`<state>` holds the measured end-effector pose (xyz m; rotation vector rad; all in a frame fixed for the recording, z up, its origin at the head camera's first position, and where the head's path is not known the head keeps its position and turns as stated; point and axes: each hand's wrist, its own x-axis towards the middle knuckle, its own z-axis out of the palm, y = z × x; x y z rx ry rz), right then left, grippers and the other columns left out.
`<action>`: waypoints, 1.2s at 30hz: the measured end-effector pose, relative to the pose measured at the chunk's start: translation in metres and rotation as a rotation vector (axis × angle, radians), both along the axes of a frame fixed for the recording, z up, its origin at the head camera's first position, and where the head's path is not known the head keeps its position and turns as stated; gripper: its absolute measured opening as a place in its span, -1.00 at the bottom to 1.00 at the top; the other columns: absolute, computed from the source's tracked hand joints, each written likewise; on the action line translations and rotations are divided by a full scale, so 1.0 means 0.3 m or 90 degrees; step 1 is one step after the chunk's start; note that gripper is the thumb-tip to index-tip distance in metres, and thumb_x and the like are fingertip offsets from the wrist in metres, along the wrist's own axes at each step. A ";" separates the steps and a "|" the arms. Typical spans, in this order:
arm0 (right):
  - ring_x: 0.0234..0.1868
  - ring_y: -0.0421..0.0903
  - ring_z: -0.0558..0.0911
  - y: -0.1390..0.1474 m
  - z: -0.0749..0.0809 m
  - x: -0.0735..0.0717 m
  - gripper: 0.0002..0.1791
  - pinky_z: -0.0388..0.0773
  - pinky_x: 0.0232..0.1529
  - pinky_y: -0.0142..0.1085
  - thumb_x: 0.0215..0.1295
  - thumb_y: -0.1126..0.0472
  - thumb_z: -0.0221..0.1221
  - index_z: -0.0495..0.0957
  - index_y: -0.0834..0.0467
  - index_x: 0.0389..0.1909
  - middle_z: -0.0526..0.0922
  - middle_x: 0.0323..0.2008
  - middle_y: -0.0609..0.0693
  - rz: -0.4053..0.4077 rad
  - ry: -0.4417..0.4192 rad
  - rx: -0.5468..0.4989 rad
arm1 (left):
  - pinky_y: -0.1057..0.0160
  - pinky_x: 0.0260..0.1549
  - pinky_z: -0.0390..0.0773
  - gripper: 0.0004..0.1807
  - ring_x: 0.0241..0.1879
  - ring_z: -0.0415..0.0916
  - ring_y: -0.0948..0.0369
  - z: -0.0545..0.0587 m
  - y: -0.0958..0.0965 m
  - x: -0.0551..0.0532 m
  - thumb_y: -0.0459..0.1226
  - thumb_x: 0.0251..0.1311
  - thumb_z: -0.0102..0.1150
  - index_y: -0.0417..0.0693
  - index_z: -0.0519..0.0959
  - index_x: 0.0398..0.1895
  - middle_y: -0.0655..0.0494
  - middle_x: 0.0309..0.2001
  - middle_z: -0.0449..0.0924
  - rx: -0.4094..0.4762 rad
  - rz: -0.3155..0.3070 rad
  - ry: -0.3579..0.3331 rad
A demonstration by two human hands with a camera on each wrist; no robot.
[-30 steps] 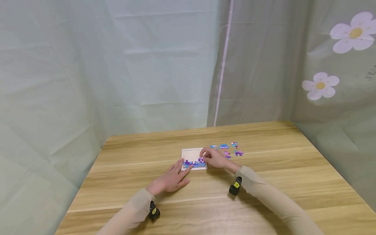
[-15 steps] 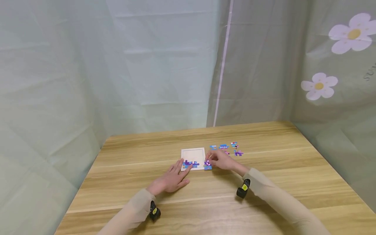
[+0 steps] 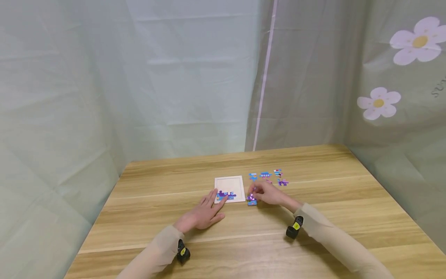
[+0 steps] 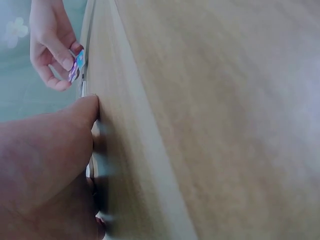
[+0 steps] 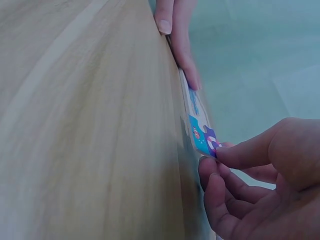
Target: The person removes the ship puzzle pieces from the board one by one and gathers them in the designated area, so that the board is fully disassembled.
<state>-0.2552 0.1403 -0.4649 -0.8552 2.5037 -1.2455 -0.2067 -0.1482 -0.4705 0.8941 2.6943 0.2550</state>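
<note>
A white puzzle tray (image 3: 244,190) lies at the middle of the table, with a few joined purple and blue jigsaw pieces (image 3: 228,196) in its near left part. My left hand (image 3: 203,214) rests with fingers spread and straight on the tray's near left corner and those pieces. Just right of the tray, my right hand (image 3: 268,193) pinches jigsaw pieces (image 5: 201,136) between thumb and fingers: a blue one with an orange spot joined to a purple one. In the left wrist view these held pieces (image 4: 76,66) appear tilted on edge, clear of the tray.
Several loose jigsaw pieces lie behind the right hand, among them a blue piece (image 3: 265,174), a purple piece (image 3: 283,182) and a multicoloured piece (image 3: 277,173). The wooden table (image 3: 156,182) ends against pale curtains (image 3: 195,97) at the back and sides.
My right hand has lifted the joined blue and purple pieces from the tray's near right part and moved them right, past its edge. The left hand has stayed put.
</note>
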 end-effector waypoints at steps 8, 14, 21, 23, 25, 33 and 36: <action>-0.32 -0.18 0.59 0.030 0.010 0.013 -0.88 0.53 -0.36 -0.43 0.30 0.45 0.10 0.54 0.29 -0.20 0.66 -0.27 0.12 0.002 -0.013 0.020 | -0.18 0.46 -0.13 -0.30 0.53 -0.39 -0.16 -0.013 -0.007 -0.003 0.06 0.49 -0.31 0.05 -0.17 0.56 -0.35 0.52 -0.41 0.009 -0.008 0.010; -0.36 -0.18 0.57 0.037 0.014 0.015 -0.89 0.54 -0.41 -0.42 0.30 0.45 0.10 0.55 0.29 -0.20 0.67 -0.26 0.11 0.006 -0.030 0.024 | -0.21 0.44 -0.08 -0.31 0.52 -0.33 -0.22 0.015 -0.002 0.013 0.01 0.50 -0.27 -0.04 -0.11 0.55 -0.41 0.51 -0.35 0.015 -0.012 0.003; -0.47 -0.22 0.47 0.046 0.016 0.017 -0.88 0.41 -0.47 -0.47 0.30 0.46 0.09 0.56 0.29 -0.20 0.62 -0.41 0.03 -0.002 -0.031 0.040 | -0.17 0.45 -0.07 -0.33 0.52 -0.32 -0.20 0.032 0.004 0.019 0.02 0.50 -0.29 0.01 -0.11 0.56 -0.38 0.51 -0.35 0.015 0.000 0.001; -0.48 -0.22 0.46 0.050 0.020 0.018 -0.87 0.41 -0.47 -0.46 0.30 0.46 0.08 0.56 0.29 -0.20 0.61 -0.43 0.04 -0.007 -0.024 0.051 | -0.18 0.45 -0.07 -0.33 0.52 -0.32 -0.20 0.034 0.003 0.019 0.01 0.50 -0.29 -0.01 -0.11 0.56 -0.39 0.51 -0.35 0.015 -0.004 0.001; -0.46 -0.21 0.48 0.053 0.024 0.020 -0.87 0.43 -0.45 -0.45 0.30 0.45 0.08 0.56 0.28 -0.20 0.62 -0.42 0.05 -0.012 -0.019 0.061 | -0.20 0.44 -0.07 -0.33 0.52 -0.31 -0.22 0.032 0.003 0.018 0.00 0.50 -0.28 -0.02 -0.10 0.55 -0.40 0.51 -0.35 0.021 -0.006 0.001; -0.35 -0.23 0.56 0.049 0.026 0.027 -0.73 0.52 -0.30 -0.43 0.09 0.30 0.37 0.56 0.27 -0.20 0.65 -0.38 0.02 -0.010 0.007 0.086 | -0.20 0.45 -0.12 -0.31 0.52 -0.36 -0.20 0.023 -0.001 0.014 0.02 0.50 -0.30 0.00 -0.16 0.56 -0.38 0.51 -0.40 0.010 -0.007 -0.002; -0.37 -0.23 0.55 0.046 0.022 0.026 -0.68 0.52 -0.33 -0.43 0.01 0.32 0.41 0.56 0.27 -0.21 0.64 -0.41 0.01 -0.012 0.009 0.091 | -0.22 0.44 -0.09 -0.32 0.52 -0.32 -0.22 0.027 0.002 0.015 0.01 0.50 -0.28 -0.03 -0.12 0.56 -0.39 0.51 -0.36 0.021 -0.008 -0.001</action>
